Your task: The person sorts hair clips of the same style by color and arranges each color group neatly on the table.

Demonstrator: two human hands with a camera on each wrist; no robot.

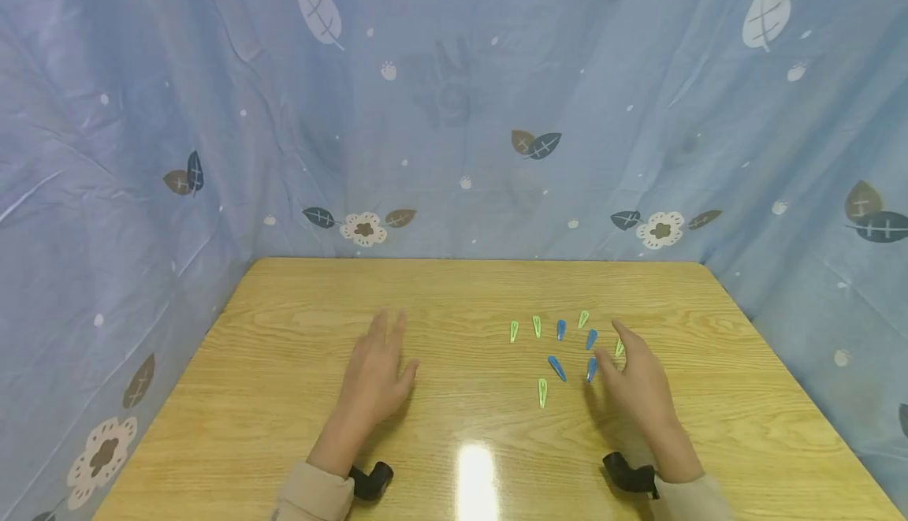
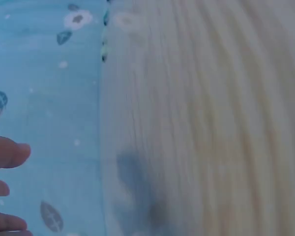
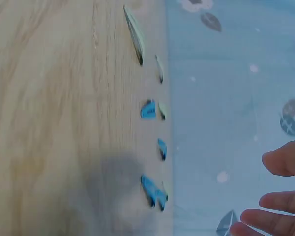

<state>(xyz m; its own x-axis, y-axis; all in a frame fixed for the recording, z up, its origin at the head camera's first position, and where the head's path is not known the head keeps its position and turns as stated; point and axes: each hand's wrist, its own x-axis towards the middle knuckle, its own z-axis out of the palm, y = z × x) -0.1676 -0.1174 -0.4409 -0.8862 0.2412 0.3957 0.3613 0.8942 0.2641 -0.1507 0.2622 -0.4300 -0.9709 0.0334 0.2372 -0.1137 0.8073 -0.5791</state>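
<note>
Several snap hair clips lie scattered on the wooden table, right of its middle. Some are light green, such as the green hair clip (image 1: 542,392) closest to the front; others are blue, like the slanted blue hair clip (image 1: 556,368). My right hand (image 1: 641,383) hovers at the right side of the group, thumb and fingers apart, holding nothing. Beside its thumb lies a blue hair clip (image 1: 591,370), and a green hair clip (image 1: 619,347) is partly hidden by the hand. Well left of the clips, my left hand (image 1: 372,371) is over bare wood with fingers extended and nothing in it.
The wooden table (image 1: 284,395) meets a blue patterned curtain (image 1: 454,111) at the back and both sides. A black wrist-worn device (image 1: 371,481) sits below the left hand, and another black device (image 1: 630,475) is at the right wrist. Light glares off the table front.
</note>
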